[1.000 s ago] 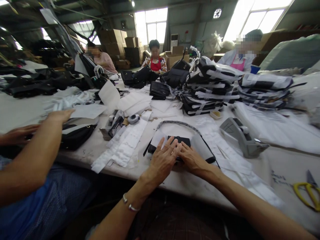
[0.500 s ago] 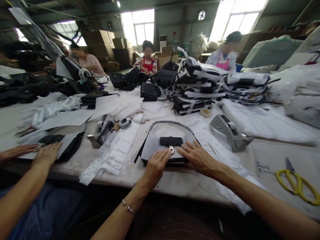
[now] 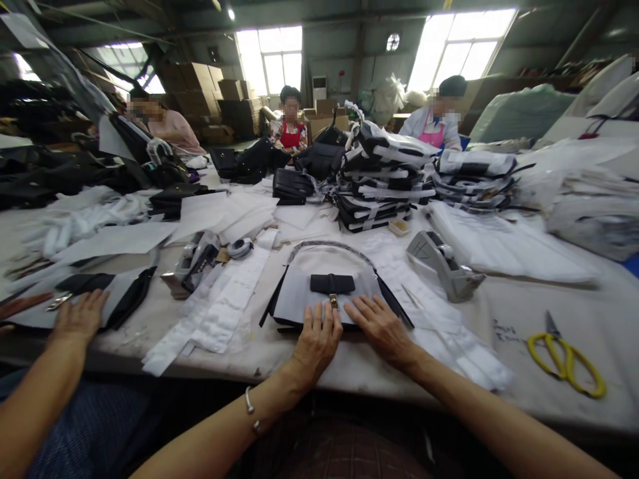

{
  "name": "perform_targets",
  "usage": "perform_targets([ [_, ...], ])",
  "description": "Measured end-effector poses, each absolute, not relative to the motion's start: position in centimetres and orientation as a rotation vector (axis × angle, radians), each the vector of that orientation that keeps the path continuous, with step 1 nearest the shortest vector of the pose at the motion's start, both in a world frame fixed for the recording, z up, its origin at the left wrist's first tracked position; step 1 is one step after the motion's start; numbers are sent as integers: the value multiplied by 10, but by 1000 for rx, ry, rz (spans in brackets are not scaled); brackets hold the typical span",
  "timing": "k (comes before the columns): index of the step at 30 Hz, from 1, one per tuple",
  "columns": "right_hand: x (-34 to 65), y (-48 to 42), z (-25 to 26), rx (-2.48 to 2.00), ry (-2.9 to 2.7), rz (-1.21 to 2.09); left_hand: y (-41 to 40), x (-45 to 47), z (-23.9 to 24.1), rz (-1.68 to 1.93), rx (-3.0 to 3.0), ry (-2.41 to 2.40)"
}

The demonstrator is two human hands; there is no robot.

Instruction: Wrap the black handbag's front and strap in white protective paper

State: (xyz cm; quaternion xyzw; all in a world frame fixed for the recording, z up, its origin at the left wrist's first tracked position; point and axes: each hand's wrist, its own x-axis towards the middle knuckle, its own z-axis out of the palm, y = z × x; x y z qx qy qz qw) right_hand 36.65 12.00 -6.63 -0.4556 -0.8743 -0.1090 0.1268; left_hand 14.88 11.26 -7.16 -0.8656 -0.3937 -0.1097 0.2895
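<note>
A black handbag wrapped in white paper lies flat on the white table in front of me, its black clasp tab showing in the middle. My left hand rests flat on the bag's near edge, fingers spread. My right hand lies flat beside it on the bag's near right corner, fingers stretched out. Neither hand holds anything.
A co-worker's hand presses another wrapped black bag at the left. A grey tape dispenser stands right of my bag, yellow scissors farther right. Stacks of wrapped bags and loose paper sheets cover the table. Three people sit at the far side.
My hands slid from the bag's clasp down to its near edge, uncovering the clasp tab. The co-worker's hand came down onto the bag at the left.
</note>
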Motion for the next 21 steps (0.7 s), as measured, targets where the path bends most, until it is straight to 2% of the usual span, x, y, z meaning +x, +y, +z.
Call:
perform_targets([
  [4, 357, 114, -61, -1365, -2494, -326, 125, 148, -70, -295, -2318, -944],
  [13, 339, 114, -31, -1385, -2535, -358, 150, 123, -32, -401, -2508, -786],
  [21, 342, 109, -60, -1292, -2503, -577, 130, 126, -81, -721, -2358, -935],
])
